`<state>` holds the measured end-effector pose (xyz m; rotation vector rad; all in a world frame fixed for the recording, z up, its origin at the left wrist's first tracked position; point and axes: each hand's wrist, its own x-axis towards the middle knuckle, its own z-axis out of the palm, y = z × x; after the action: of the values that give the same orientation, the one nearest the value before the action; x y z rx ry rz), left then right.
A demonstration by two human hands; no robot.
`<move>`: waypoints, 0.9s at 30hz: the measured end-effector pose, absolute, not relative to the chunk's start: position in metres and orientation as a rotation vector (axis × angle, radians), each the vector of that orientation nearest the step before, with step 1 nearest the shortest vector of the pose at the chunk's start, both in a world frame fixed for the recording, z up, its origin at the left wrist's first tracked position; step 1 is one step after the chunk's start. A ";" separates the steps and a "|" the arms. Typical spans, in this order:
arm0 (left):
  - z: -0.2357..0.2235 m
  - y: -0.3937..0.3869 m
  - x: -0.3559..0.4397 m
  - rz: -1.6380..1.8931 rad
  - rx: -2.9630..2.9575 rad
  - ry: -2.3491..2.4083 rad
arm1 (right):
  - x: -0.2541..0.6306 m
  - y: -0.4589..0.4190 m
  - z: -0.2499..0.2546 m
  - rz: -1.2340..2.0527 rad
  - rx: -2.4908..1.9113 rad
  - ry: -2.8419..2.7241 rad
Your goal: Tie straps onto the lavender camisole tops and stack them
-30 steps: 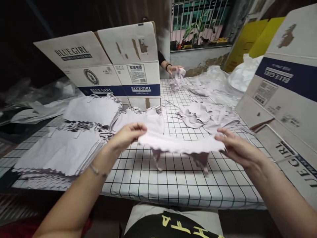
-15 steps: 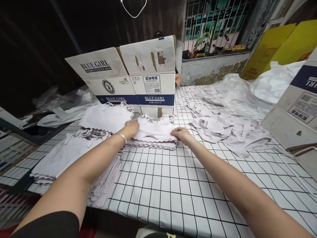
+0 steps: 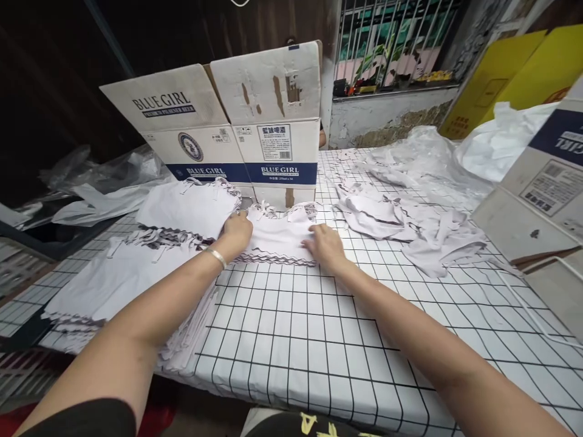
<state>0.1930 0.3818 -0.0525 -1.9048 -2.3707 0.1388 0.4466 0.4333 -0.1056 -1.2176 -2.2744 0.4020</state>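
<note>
A pale pinkish-white strappy top (image 3: 280,233) with a wavy hem lies on a small pile of similar pieces, its straps bunched toward the carton. My left hand (image 3: 237,232) rests at the pile's left edge, fingers loosely bent and partly hidden, apparently not pinching the cloth. At the right edge, my right hand (image 3: 325,246) touches the fabric with its fingers apart. Left of the small pile is another stack of tops (image 3: 186,206). Nearer to me, a taller stack (image 3: 122,276) sits under and beside my left forearm.
An open Blue Girl beer carton (image 3: 282,142) stands behind the piles. Loose pale cloth pieces (image 3: 410,224) lie to the right, near clear plastic (image 3: 423,155) and another carton (image 3: 542,182). A grid-patterned cloth (image 3: 291,328) covers the table. Part of another person shows behind the carton.
My right hand has gone from pinching the top's right edge to resting on it with loosened fingers. The top lies flatter on the pile. The whole view has shifted slightly.
</note>
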 end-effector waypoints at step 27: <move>-0.081 0.403 0.376 -0.969 -2.635 -1.879 | 0.608 0.531 -0.102 0.763 -1.535 -2.159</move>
<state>0.3758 0.4028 -0.0811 -2.6348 -1.8794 -0.9687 0.6082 0.5312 -0.1022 -1.5347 -2.1594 0.7627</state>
